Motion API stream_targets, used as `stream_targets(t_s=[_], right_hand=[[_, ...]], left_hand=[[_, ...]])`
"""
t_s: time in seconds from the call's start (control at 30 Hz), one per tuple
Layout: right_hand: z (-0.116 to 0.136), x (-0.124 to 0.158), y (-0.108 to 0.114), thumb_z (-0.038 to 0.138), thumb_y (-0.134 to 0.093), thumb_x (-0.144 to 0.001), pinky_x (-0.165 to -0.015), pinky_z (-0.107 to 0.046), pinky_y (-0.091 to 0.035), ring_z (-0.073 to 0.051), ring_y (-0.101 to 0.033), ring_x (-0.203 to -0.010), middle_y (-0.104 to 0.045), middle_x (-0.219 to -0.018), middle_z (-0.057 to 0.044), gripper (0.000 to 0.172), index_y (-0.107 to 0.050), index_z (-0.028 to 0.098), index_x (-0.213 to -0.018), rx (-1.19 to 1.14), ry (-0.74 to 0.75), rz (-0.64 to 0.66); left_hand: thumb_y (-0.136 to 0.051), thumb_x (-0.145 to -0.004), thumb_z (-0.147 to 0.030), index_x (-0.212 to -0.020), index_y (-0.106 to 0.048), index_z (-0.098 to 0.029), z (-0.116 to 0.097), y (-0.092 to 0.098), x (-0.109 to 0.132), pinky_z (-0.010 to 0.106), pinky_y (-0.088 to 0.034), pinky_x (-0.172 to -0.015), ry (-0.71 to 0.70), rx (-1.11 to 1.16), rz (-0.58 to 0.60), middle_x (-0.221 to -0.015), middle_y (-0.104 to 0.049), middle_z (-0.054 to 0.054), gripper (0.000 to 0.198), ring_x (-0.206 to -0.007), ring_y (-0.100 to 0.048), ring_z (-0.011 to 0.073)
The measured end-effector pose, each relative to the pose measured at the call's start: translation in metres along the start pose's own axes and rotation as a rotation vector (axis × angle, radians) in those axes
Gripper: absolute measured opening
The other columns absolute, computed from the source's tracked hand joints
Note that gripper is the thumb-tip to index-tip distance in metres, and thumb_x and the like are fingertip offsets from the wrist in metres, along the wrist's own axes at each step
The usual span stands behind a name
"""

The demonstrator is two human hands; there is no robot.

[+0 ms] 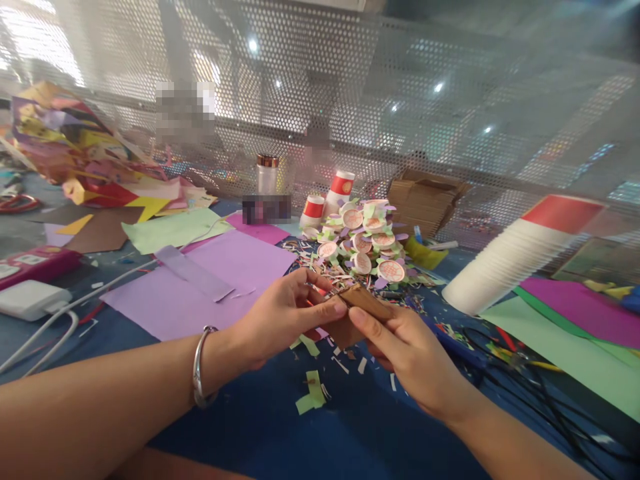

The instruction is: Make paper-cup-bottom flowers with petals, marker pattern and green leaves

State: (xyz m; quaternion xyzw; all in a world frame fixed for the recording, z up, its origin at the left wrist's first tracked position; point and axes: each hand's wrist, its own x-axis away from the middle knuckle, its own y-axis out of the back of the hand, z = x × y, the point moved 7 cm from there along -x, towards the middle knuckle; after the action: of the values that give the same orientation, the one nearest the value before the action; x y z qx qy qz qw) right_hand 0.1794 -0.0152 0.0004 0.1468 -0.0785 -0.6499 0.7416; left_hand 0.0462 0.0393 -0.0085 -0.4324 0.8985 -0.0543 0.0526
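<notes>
Between my two hands is a small folded piece of brown cardboard [367,301], held above the table. My left hand [293,310], with a silver bangle on the wrist, pinches its left edge between thumb and fingers. On the other side, my right hand [405,350] grips the right end, thumb on top and fingers beneath. Just beyond lies a heap of round paper pieces [362,241] with orange printed faces and green and purple tabs. Below the hands a green paper cutout [313,393] rests on the blue table among white and coloured scraps.
Purple paper sheets [200,287] lie to the left, near a white charger [34,300] and cable. A long stack of paper cups [520,257] leans at the right, beside black cables [540,393]. Behind are folded cardboard [425,200], a jar [267,175] and a perforated metal panel [320,87].
</notes>
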Motion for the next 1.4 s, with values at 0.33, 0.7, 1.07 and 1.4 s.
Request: stream_targets(t_s=[0.33, 0.7, 1.07, 1.4], right_hand=[[0.011, -0.001, -0.006, 0.048, -0.059, -0.099, -0.054, -0.025, -0.039, -0.012, -0.041, -0.053, -0.042, -0.056, 0.005, 0.028, -0.071, 0.022, -0.099, 0.018, 0.029, 0.042], [0.007, -0.001, -0.015, 0.04, -0.063, -0.096, -0.087, -0.032, -0.049, -0.019, -0.061, -0.088, -0.066, -0.092, -0.003, 0.02, -0.07, 0.022, -0.103, 0.041, 0.033, 0.128], [0.001, -0.001, -0.002, 0.057, -0.051, -0.1, -0.059, -0.027, -0.035, -0.014, -0.045, -0.066, -0.052, -0.073, 0.0, 0.044, -0.056, 0.019, -0.079, 0.302, 0.013, 0.067], [0.004, 0.003, -0.006, 0.05, -0.052, -0.1, -0.054, -0.028, -0.029, -0.011, -0.039, -0.06, -0.045, -0.067, 0.003, 0.04, -0.05, 0.02, -0.074, 0.404, 0.009, 0.072]], left_hand=[[-0.069, -0.09, -0.039, -0.109, -0.069, -0.018, -0.027, 0.0, 0.005, 0.031, -0.049, -0.074, -0.265, -0.413, -0.03, -0.105, -0.071, 0.009, 0.028, -0.087, -0.065, 0.0188], [-0.07, -0.089, -0.022, -0.094, -0.072, -0.02, -0.05, -0.01, 0.015, 0.033, -0.044, -0.088, -0.517, -0.765, 0.093, -0.091, -0.072, 0.004, 0.006, -0.094, -0.06, 0.0209], [-0.072, -0.087, -0.028, -0.084, -0.057, -0.015, -0.024, 0.015, -0.011, 0.027, -0.045, -0.07, -0.236, -0.052, -0.015, -0.08, -0.063, 0.001, 0.02, -0.074, -0.058, 0.0125], [-0.07, -0.088, -0.021, -0.08, -0.056, -0.015, -0.021, 0.041, -0.019, 0.024, -0.043, -0.067, -0.244, 0.081, -0.297, -0.073, -0.065, -0.001, 0.017, -0.067, -0.058, 0.0089]])
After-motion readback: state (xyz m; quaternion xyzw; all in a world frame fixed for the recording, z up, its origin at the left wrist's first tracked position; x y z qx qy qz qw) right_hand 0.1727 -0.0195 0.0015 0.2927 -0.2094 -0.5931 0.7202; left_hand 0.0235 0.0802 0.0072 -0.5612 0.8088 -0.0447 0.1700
